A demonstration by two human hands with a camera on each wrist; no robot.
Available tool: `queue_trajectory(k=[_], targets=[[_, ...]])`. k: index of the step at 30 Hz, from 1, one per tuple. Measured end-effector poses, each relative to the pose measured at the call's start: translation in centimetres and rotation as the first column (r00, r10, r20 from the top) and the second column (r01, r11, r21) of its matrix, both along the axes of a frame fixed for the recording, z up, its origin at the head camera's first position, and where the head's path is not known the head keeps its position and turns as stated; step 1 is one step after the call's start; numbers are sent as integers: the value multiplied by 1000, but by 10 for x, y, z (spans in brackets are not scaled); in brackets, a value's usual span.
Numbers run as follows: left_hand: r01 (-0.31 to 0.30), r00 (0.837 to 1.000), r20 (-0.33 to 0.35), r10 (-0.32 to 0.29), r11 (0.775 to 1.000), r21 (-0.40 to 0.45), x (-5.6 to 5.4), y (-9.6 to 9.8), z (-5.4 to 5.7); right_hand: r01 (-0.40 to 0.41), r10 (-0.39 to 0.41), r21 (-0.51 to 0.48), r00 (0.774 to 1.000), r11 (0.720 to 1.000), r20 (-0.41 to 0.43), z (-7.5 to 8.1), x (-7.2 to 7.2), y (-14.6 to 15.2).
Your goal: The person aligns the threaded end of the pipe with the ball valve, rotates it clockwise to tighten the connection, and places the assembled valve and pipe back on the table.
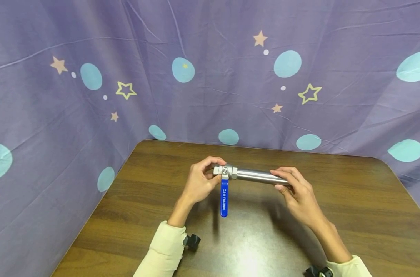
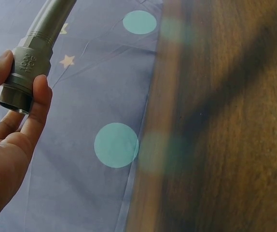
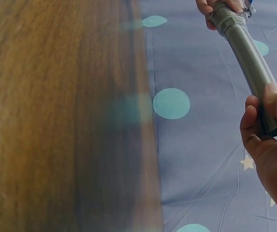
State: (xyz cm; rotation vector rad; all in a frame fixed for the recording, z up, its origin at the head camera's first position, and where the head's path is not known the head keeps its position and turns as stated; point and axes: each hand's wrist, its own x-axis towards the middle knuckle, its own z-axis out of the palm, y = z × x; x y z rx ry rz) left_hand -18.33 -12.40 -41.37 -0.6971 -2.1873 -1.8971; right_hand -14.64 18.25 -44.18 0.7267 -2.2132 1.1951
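Observation:
A steel ball valve (image 1: 225,171) with a blue lever handle (image 1: 224,198) is joined to a smooth metal pipe (image 1: 256,175). Together they are held up over the table, the pipe running to the right and the lever pointing toward the person. My left hand (image 1: 201,181) grips the valve body at its left end, thumb and fingers on opposite sides. In the left wrist view the valve's open threaded end (image 2: 15,99) shows between the fingers. My right hand (image 1: 299,194) holds the pipe near its far right end, which the fingers partly hide in the head view.
The wooden table (image 1: 137,215) has a purple curtain (image 1: 210,96) with stars and dots behind it and along its left side. A black wrist camera (image 1: 192,242) sits at the left sleeve, another black device (image 1: 319,271) at the right sleeve.

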Motion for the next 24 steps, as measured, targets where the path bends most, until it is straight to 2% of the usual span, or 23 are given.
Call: queue_trajectory(k=[9,14,24], targets=[[-4,1000,10,4,1000,-29,0,-1,-1,9,-9,-8,1000,1000,-23,2,-1,1],[-30,999,-14,29,998,-63,-1,-2,-1,-8,7,-27,998,1000,-60,0,-2,0],[-44,999,-16,44,999,-31,-3,-1,-2,-38,40,-47,999,998,34,3,2,-1]])
